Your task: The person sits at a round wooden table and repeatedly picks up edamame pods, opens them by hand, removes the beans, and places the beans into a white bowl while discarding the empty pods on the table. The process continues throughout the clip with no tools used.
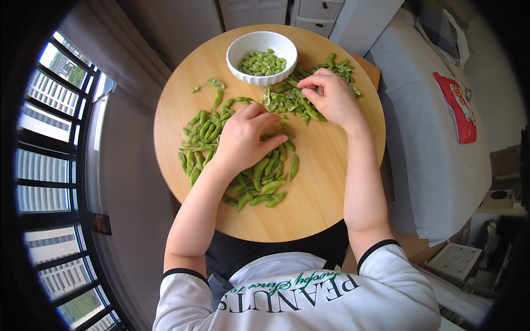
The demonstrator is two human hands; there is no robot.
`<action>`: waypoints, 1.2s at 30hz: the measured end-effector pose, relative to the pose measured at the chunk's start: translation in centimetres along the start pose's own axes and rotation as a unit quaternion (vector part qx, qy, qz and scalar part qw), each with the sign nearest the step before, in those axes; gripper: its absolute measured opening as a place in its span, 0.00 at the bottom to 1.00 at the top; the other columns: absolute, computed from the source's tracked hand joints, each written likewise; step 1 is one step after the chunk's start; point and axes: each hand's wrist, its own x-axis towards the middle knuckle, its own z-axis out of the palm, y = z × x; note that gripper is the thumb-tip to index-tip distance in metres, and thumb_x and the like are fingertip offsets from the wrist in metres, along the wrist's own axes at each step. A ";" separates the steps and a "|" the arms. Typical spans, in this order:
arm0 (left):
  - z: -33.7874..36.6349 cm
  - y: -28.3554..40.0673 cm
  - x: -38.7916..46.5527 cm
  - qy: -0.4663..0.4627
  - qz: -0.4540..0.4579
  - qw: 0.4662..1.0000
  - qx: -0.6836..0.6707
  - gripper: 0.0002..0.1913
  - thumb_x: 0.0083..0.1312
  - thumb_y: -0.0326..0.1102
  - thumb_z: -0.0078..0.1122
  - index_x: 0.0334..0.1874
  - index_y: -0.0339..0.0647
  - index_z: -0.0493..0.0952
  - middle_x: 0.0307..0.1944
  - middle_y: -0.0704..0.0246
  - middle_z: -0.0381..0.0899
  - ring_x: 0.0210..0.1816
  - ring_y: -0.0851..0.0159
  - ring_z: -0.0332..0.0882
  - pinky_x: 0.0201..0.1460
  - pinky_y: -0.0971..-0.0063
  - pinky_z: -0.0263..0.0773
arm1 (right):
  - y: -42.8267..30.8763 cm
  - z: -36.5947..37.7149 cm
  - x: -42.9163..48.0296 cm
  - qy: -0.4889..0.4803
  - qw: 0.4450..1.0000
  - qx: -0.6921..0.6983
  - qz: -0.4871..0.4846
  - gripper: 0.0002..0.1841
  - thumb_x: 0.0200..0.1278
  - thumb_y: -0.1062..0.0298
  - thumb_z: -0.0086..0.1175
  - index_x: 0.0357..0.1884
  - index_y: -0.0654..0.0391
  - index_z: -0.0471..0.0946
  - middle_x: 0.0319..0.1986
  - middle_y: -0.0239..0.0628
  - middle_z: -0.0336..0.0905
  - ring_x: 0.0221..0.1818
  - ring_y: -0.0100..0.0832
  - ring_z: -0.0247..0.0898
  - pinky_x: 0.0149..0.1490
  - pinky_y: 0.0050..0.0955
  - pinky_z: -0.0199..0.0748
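A large heap of whole green soybean pods [261, 169] lies on the round wooden table [319, 182]. Over its upper part is my left hand [248, 136], thumb and fingers apart, with no pod visible between them. My right hand [327, 95] hovers at the pile of split, emptied pods [290, 101] on the right; its thumb and forefinger are parted, and whether they touch a pod cannot be told. Shelled green beans [263, 63] lie in a white fluted bowl [262, 79] at the table's far side, beyond both hands.
A few loose pods [217, 97] lie left of the bowl. A grey curtain [120, 49] and a barred window [49, 165] are on the left. To the right stands a bed with a grey cover [418, 124] and a red item [459, 111] on it. White drawers [316, 12] stand beyond the table.
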 end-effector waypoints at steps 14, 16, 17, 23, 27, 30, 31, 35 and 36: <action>0.7 0.3 -0.1 -0.011 -0.056 0.994 -0.088 0.07 0.71 0.26 0.63 0.49 0.36 0.79 0.41 0.61 0.81 0.40 0.56 0.81 0.44 0.68 0.77 | -2.5 2.8 -0.5 0.061 0.981 0.124 -0.134 0.12 0.74 0.64 0.63 0.42 0.64 0.86 0.30 0.35 0.83 0.28 0.22 0.72 0.34 0.25 0.70; 0.6 0.0 0.0 0.021 -0.212 0.930 -0.299 0.08 0.78 0.29 0.59 0.53 0.35 0.76 0.45 0.67 0.83 0.44 0.66 0.83 0.47 0.70 0.78 | -2.8 3.1 -0.6 0.015 0.983 0.163 -0.081 0.14 0.77 0.61 0.60 0.40 0.64 0.85 0.29 0.33 0.82 0.28 0.20 0.71 0.34 0.24 0.69; 0.5 -0.3 0.1 0.050 -0.258 0.872 -0.413 0.08 0.80 0.30 0.58 0.55 0.34 0.76 0.47 0.69 0.84 0.46 0.67 0.83 0.48 0.70 0.79 | -2.9 3.2 -0.6 -0.014 0.984 0.177 -0.028 0.16 0.79 0.59 0.59 0.40 0.64 0.84 0.29 0.31 0.82 0.29 0.19 0.70 0.34 0.24 0.69; 0.3 -2.1 -0.2 0.143 -0.221 0.725 -0.636 0.08 0.80 0.31 0.56 0.56 0.40 0.78 0.54 0.70 0.82 0.59 0.68 0.79 0.67 0.64 0.72 | -3.8 4.6 -1.1 -0.033 0.970 0.225 -0.089 0.16 0.76 0.56 0.62 0.46 0.63 0.82 0.33 0.32 0.83 0.33 0.23 0.74 0.39 0.25 0.73; 0.0 -3.0 -0.5 0.130 -0.232 0.686 -0.677 0.09 0.79 0.32 0.57 0.57 0.41 0.80 0.50 0.70 0.85 0.56 0.68 0.80 0.66 0.68 0.72 | -4.2 5.9 -1.0 -0.008 0.955 0.262 -0.137 0.16 0.71 0.59 0.67 0.44 0.65 0.83 0.34 0.41 0.87 0.33 0.34 0.82 0.43 0.32 0.79; 0.1 -2.7 -0.4 0.121 -0.226 0.685 -0.682 0.08 0.79 0.33 0.59 0.55 0.41 0.80 0.49 0.71 0.85 0.53 0.70 0.80 0.63 0.70 0.72 | -4.3 6.1 -1.1 -0.036 0.946 0.299 -0.117 0.14 0.70 0.62 0.67 0.42 0.66 0.83 0.31 0.41 0.86 0.31 0.33 0.81 0.41 0.33 0.78; 0.1 -2.5 -0.4 0.123 -0.228 0.684 -0.682 0.08 0.78 0.33 0.61 0.54 0.41 0.81 0.50 0.71 0.85 0.51 0.72 0.80 0.61 0.72 0.73 | -4.3 6.1 -1.1 -0.054 0.943 0.312 -0.102 0.13 0.70 0.63 0.67 0.41 0.66 0.83 0.30 0.42 0.85 0.30 0.33 0.80 0.40 0.33 0.78; 0.0 -1.5 0.0 0.158 -0.221 0.719 -0.640 0.09 0.79 0.36 0.61 0.54 0.40 0.79 0.51 0.72 0.84 0.49 0.73 0.79 0.59 0.75 0.73 | -4.4 5.7 -1.3 -0.051 0.977 0.184 -0.098 0.11 0.69 0.66 0.65 0.35 0.65 0.82 0.27 0.47 0.82 0.28 0.41 0.79 0.36 0.37 0.76; -0.1 -1.3 0.1 0.159 -0.219 0.730 -0.627 0.09 0.80 0.37 0.59 0.53 0.40 0.79 0.50 0.72 0.84 0.49 0.74 0.79 0.59 0.75 0.73 | -4.5 5.8 -1.3 -0.041 0.978 0.166 -0.122 0.11 0.69 0.66 0.65 0.34 0.64 0.81 0.27 0.48 0.82 0.27 0.44 0.79 0.35 0.38 0.75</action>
